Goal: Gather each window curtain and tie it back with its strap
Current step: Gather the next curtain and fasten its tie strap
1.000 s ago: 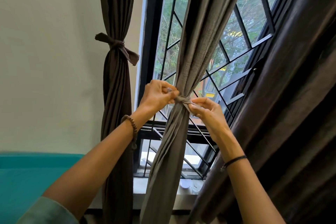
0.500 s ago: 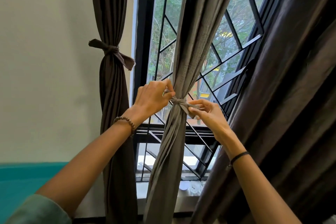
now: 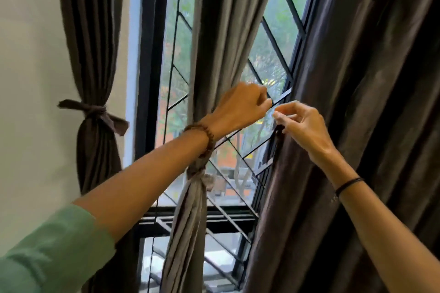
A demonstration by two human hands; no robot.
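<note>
By the window grille [image 3: 277, 46], left hand [image 3: 242, 106] and right hand [image 3: 303, 125] curl fingers [image 3: 262, 100]; grasp unclear

No readable text, labels, brands, numbers or signs anywhere in view.

Dark brown left curtain [image 3: 92, 31], taupe middle curtain [image 3: 221, 31], black window frame [image 3: 152, 54], green sleeve [image 3: 47, 252].
</note>
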